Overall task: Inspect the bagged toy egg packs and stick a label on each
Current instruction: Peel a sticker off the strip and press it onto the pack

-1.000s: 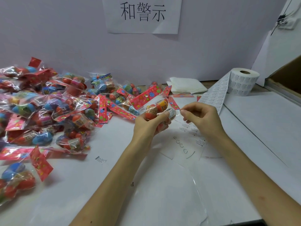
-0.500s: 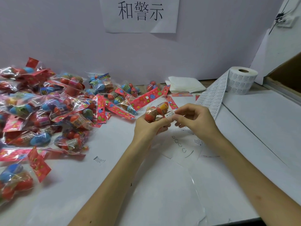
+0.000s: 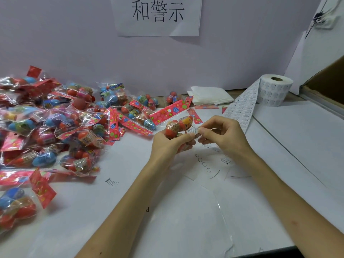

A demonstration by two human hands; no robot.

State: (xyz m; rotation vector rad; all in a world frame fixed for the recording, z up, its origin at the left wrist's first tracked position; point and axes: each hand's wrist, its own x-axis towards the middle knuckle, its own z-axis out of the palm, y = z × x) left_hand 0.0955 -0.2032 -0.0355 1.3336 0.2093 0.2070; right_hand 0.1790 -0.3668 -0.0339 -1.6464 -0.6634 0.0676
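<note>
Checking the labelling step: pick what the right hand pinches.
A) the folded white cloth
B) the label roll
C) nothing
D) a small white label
D: the right hand pinches a small white label against the egg pack that the left hand grips.

So a bagged egg pack [image 3: 178, 126] is gripped in the left hand [image 3: 167, 145] just above the white table [image 3: 186, 220], and a tiny white label [image 3: 193, 130] is pinched by the right hand [image 3: 228, 136] right up against the pack's near end. A big messy pile of packs [image 3: 55, 123] is heaped on the left side of the table, while a roll of labels [image 3: 275, 91] is parked at the back right with its strip [image 3: 242, 108] trailing down toward the hands. A folded white cloth [image 3: 210, 97] is laid by the wall, under a paper sign [image 3: 158, 15].
</note>
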